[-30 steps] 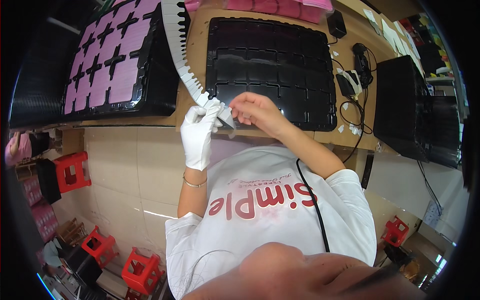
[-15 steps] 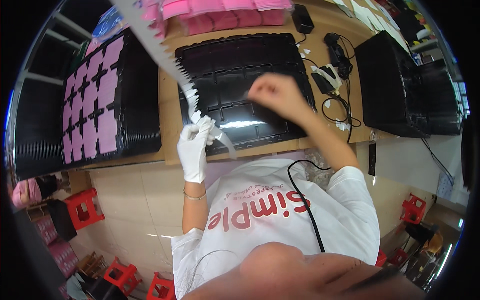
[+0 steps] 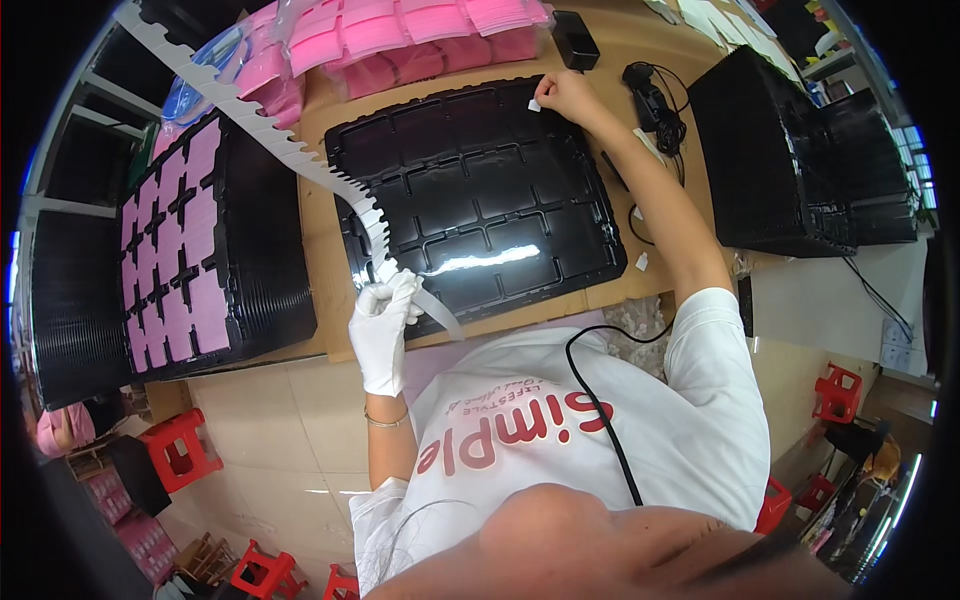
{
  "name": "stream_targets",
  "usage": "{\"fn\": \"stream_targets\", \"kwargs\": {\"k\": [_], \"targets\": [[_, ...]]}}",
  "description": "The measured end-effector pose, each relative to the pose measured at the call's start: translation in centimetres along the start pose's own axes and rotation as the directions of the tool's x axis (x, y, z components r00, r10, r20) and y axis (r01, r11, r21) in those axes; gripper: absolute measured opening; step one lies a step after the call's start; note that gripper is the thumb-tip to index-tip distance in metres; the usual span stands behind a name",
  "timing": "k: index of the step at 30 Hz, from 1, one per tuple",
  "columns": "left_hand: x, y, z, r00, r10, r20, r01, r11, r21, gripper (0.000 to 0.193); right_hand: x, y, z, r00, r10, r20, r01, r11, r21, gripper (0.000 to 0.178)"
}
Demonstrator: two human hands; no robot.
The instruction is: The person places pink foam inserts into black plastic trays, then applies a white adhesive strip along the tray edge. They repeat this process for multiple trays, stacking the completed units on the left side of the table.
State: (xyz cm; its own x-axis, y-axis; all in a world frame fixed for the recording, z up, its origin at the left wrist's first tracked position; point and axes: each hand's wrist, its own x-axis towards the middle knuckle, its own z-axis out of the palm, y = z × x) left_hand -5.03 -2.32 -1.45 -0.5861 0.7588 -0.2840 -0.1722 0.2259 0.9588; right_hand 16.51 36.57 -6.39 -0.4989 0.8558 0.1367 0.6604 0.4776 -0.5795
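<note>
My left hand point(image 3: 382, 328), in a white glove, is closed around the lower part of a long white strip point(image 3: 300, 160) with tooth-like tabs along one edge. The strip rises from my fingers toward the far left, and its loose tail hangs below the hand. In front of me lies a black plastic tray point(image 3: 450, 200) with moulded ridges. At the tray's far right corner, my bare right hand point(image 3: 568, 97) pinches a small white tab point(image 3: 534, 105). Whether the tab touches the tray I cannot tell.
To the left stands a tall stack of black trays with pink pieces point(image 3: 180, 250) on top. Bagged pink packs point(image 3: 400, 35) lie at the back. A black box point(image 3: 576, 42), coiled cables point(image 3: 655, 110) and another black tray stack point(image 3: 790, 170) are on the right.
My right hand has moved away from me, from over the middle of the tray to its far right corner. The strip's upper part has swung left; my left hand keeps hold of it.
</note>
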Motion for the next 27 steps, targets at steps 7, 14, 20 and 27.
{"fn": "stream_targets", "kwargs": {"k": [7, 14, 20, 27], "targets": [[0.0, -0.1, -0.1, 1.0, 0.007, 0.016, -0.007, 1.0, -0.006, 0.015, -0.1, -0.7, -0.8, 0.998, 0.036, 0.052, -0.038, 0.998, 0.046, 0.016], [0.1, -0.2, -0.2, 1.0, -0.008, 0.027, 0.008, 1.0, -0.004, 0.013, 1.0, 0.6, 0.2, 0.985, 0.153, 0.082, -0.157, 0.987, 0.047, 0.015], [0.0, -0.1, 0.0, 1.0, 0.005, 0.022, -0.005, 1.0, 0.005, 0.013, -0.1, -1.5, -0.4, 0.999, 0.05, 0.017, -0.049, 0.997, -0.057, 0.015], [0.0, -0.3, 0.2, 0.999, 0.042, 0.012, -0.041, 0.999, -0.021, 0.011, -6.7, -2.8, 0.2, 0.99, -0.11, 0.084, 0.033, 0.779, 0.627, 0.008]]}}
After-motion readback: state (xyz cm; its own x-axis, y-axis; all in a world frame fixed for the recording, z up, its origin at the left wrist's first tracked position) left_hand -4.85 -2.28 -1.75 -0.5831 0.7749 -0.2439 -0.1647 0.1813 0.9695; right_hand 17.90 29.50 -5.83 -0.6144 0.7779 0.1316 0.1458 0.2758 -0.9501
